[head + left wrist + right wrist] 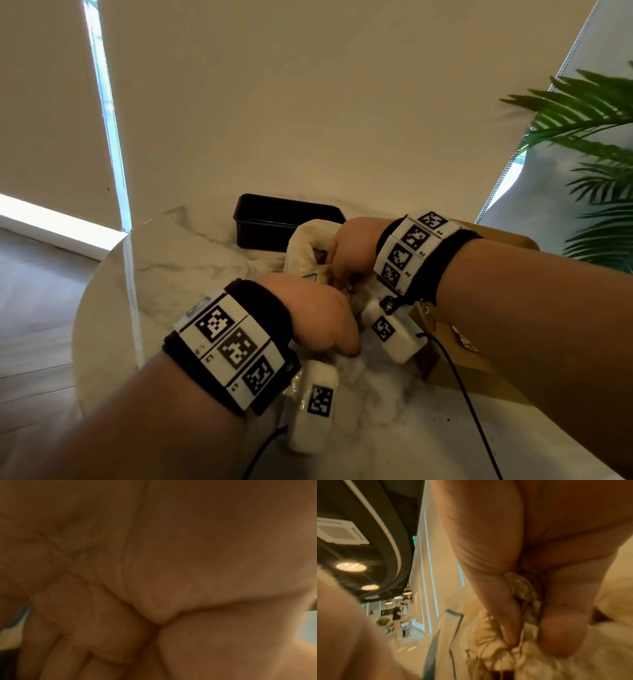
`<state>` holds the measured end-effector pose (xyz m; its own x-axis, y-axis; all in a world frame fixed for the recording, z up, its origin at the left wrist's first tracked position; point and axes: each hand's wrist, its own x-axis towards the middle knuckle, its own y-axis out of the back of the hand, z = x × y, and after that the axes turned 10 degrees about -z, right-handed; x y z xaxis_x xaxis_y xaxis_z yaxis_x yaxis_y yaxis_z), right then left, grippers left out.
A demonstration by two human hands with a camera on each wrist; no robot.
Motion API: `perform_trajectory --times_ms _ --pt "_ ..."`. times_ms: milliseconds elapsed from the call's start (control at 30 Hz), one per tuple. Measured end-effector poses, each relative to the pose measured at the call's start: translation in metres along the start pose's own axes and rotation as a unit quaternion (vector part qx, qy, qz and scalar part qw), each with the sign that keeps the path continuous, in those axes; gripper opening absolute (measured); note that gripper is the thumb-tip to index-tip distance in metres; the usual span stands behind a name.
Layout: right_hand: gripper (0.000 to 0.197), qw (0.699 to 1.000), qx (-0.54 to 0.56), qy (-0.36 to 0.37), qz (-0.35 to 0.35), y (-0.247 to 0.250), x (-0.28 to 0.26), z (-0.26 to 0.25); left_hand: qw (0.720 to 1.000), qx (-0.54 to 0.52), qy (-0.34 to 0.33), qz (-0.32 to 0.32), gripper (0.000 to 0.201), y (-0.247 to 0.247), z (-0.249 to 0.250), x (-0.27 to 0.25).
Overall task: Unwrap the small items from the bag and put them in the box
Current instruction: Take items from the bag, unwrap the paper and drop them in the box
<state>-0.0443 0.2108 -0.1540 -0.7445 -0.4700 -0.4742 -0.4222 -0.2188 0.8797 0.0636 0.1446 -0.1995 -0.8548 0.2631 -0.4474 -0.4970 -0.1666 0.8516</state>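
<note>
Round white marble table (164, 260); black rectangular plastic box (270, 219) behind crumpled cream plastic bag (301, 246). Right hand (352, 246) grip pinches bag; left hand (308, 311) grip curled, contents unclear.

Head view high, facing down — wrist views pressed close against fingers (510, 622).

L hand (318, 315) fingers curled, R hand (352, 246) pinching, both hands close, wrists banded

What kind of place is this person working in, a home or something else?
Probably a cafe or office lounge, not a home: a round marble table, a ceiling air-conditioning cassette with recessed downlights, and more tables and a standing person farther off.
</note>
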Motion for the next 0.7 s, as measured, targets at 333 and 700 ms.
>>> perform_trajectory --times_ms 333,700 --pt "0.021 0.924 0.366 0.080 0.082 0.012 -0.014 0.040 0.999 -0.021 -0.036 0.019 0.037 0.002 0.006 -0.011" --pt "0.032 0.732 0.633 0.194 0.164 0.021 -0.044 0.073 0.927 -0.351 -0.072 0.108 0.026 0.005 -0.004 -0.003"
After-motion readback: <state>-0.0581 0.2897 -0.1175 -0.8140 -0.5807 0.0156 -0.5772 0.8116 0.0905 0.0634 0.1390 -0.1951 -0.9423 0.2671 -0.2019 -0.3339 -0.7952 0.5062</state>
